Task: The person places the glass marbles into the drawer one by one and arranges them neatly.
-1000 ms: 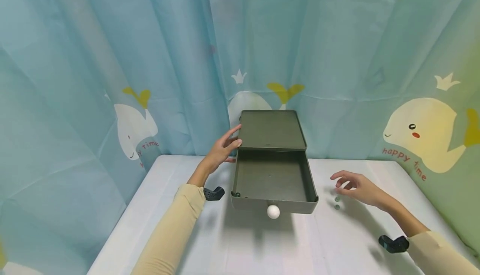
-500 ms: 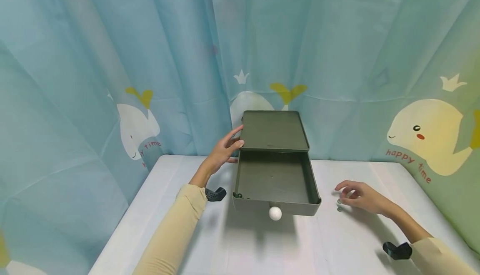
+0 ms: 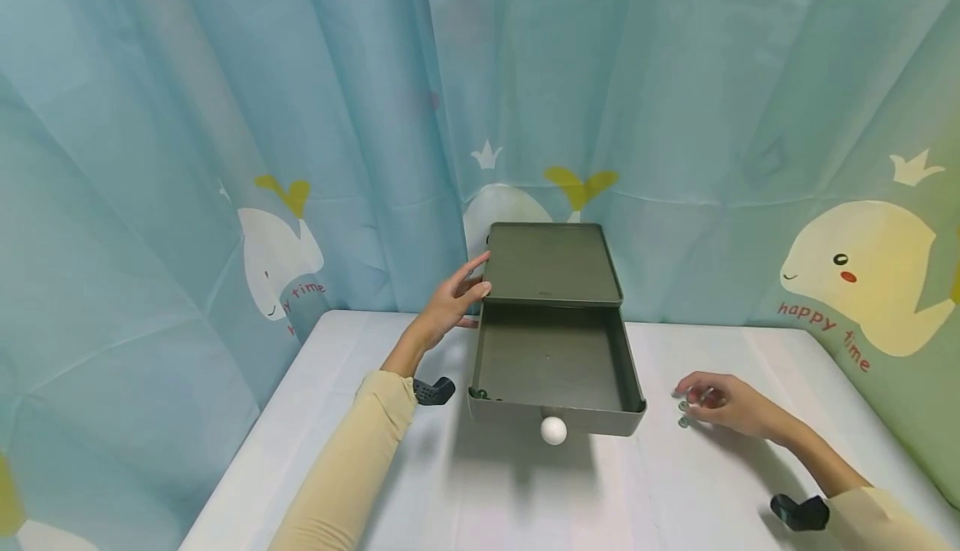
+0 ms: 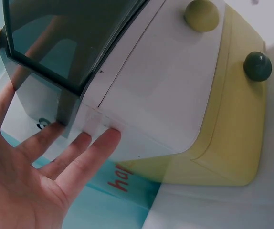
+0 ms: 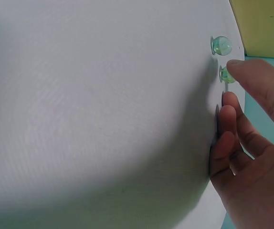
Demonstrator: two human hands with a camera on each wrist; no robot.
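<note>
A small chest of drawers [image 3: 551, 263] has its dark green top drawer [image 3: 551, 359] pulled out. Spread along the chest's left side, my left hand [image 3: 448, 305] touches it with extended fingers; the left wrist view shows these fingertips [image 4: 110, 136] against the side wall. My right hand [image 3: 731, 405] is low over the table at the right, fingers bent, thumb and index on either side of a clear green glass marble [image 5: 226, 75]. The thumb overlaps that marble in the right wrist view. Another marble [image 5: 221, 46] lies just beyond it.
Small dark green marbles [image 3: 482, 393] lie in the drawer's front left corner. A white round knob [image 3: 553, 430] sticks out from its front. Below are a white drawer [image 4: 161, 81] and a yellow drawer [image 4: 237, 129]. A curtain [image 3: 675, 117] hangs behind the white table [image 3: 600, 493].
My right hand has come down toward the near side, and its thumb and index now flank a marble. The left hand stays on the chest. The head view has shifted slightly.
</note>
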